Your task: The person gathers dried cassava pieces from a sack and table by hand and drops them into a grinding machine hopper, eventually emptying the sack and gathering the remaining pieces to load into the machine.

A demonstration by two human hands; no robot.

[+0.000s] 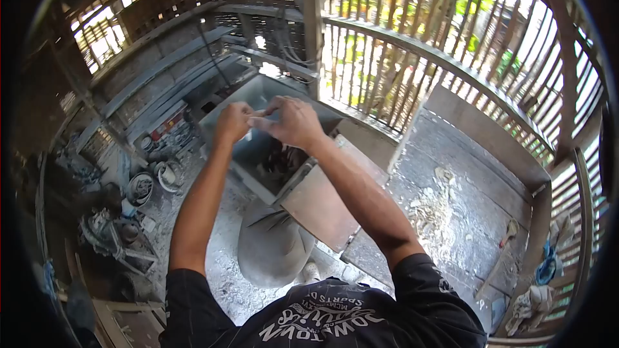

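Observation:
Both my hands are raised close together over a grey box-shaped bin (242, 166). My left hand (233, 122) has its fingers bent and pressed together, near the fingers of my right hand. My right hand (291, 122) is curled, with thumb and fingertips meeting my left hand's fingers. Whatever is between the fingertips, if anything, is too small to make out. Inside the bin, below my right hand, lie dark reddish pieces (284, 158).
A pinkish board (322, 203) lies right of the bin. Beyond it is a wooden work surface (464, 154) with pale shavings (433, 209) and a handled tool (500, 258). A grey rounded sack (271, 251) stands below. Buckets (140, 188) are at left.

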